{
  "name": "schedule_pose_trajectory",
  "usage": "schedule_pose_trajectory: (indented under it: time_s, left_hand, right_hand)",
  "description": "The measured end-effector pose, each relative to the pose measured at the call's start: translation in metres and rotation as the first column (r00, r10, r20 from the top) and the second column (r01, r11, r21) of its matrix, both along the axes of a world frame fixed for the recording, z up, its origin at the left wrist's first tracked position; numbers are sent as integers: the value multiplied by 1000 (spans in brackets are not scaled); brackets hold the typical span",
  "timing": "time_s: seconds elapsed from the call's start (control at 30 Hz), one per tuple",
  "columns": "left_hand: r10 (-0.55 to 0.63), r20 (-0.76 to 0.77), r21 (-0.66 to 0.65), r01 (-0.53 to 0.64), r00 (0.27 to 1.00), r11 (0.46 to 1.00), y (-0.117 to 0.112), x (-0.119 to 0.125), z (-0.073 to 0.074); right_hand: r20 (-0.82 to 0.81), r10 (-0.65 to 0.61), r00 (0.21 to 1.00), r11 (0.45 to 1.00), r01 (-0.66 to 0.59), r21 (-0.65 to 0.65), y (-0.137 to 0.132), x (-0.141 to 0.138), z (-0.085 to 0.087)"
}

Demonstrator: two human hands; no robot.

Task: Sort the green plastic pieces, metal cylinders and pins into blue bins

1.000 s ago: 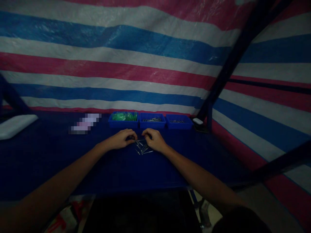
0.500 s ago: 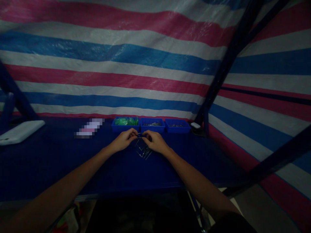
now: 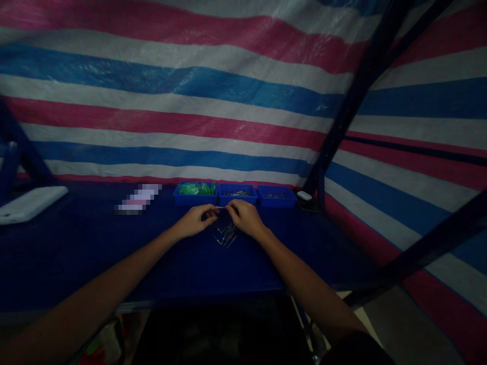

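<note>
Moved away from metal pins since a second ago, pinching one thin rod between left hand and right hand, leaving several unhandled.

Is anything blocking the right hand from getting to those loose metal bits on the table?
Nothing visible is in the way. The loose metal bits lie on the table close beside the right hand, on its near-left side. The blue trays sit farther back, beyond the hand.
</note>
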State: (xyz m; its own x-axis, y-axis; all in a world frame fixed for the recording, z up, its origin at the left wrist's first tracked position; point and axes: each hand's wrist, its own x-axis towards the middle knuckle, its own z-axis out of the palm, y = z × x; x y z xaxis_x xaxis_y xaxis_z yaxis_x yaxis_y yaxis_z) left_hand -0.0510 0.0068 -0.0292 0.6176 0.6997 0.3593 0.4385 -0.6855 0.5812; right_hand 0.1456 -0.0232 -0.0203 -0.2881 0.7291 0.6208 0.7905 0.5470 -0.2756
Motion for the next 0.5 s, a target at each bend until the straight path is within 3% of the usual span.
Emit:
schedule_pose_trajectory:
  time_s: [0.1, 0.17, 0.23, 0.33, 0.5]
  left_hand:
    - [97, -122, 85, -87, 988, 993, 3, -6, 0]
    - [179, -230, 125, -154, 956, 980, 5, -9, -1]
    - [233, -316, 157, -191, 920, 969, 6, -11, -3]
    - [250, -370, 169, -199, 895, 965, 4, -10, -4]
    - [259, -374, 173, -208, 890, 963, 2, -6, -3]
  right_hand:
    - [-163, -261, 951, 962, 270, 31, 7, 30, 10]
    - [-286, -480, 829, 867, 498, -10, 11, 54, 15]
    - [-348, -578, 739, 796, 603, -42, 13, 71, 17]
    - [-371, -549, 749, 817, 574, -51, 12, 73, 15]
    - [-214, -243, 946, 969, 226, -103, 7, 32, 5]
